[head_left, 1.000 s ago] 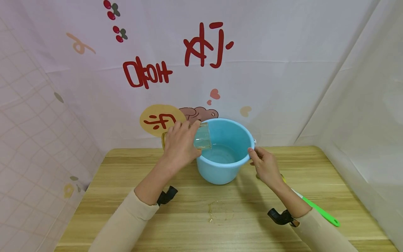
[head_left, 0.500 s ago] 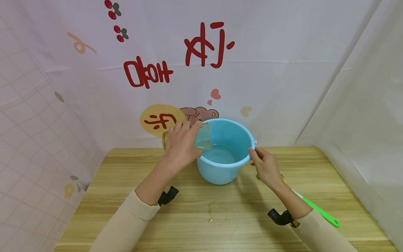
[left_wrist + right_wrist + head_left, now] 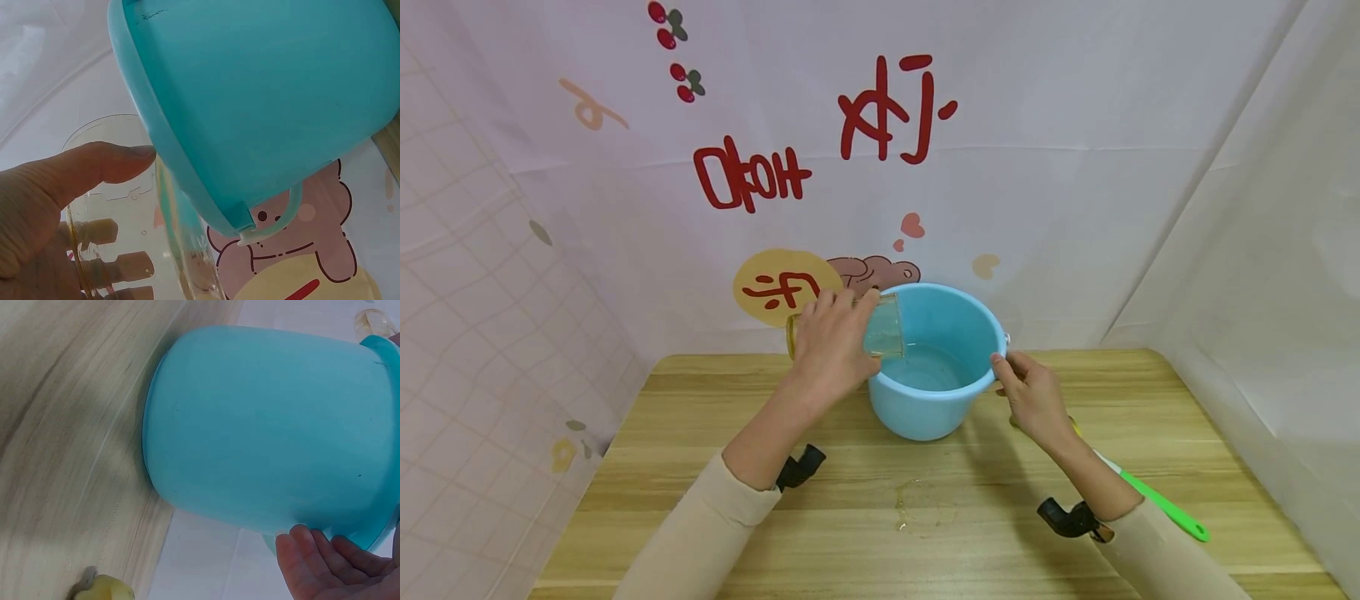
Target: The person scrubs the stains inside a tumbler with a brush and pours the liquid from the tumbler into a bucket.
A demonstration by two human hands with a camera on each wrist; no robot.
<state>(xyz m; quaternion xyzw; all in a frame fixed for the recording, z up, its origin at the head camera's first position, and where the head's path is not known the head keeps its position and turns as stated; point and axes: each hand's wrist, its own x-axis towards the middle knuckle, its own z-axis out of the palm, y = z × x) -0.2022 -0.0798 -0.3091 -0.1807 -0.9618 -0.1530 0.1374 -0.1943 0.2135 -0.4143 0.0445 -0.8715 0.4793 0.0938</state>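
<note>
In the head view, my left hand (image 3: 833, 342) grips a clear amber-tinted cup (image 3: 883, 325) round its side. The cup lies nearly level, its mouth over the left rim of a light blue plastic bucket (image 3: 920, 414). Shallow clear liquid (image 3: 931, 367) covers the bucket's bottom. Through the cup wall (image 3: 125, 209) in the left wrist view, the fingers show curled, with the thumb right at the bucket's rim. My right hand (image 3: 1036, 396) pinches the bucket's right rim, thumb on top. Its fingers (image 3: 312, 559) reach under the rim in the right wrist view. The bucket stands upright on the table.
A tool with a green handle (image 3: 1165, 504) lies on the wooden table (image 3: 715, 450) at right, partly hidden by my right forearm. A yellow piece (image 3: 105, 589) shows beside the bucket. Spilled liquid (image 3: 902, 510) marks the table in front. White printed cloth (image 3: 1060, 208) hangs behind.
</note>
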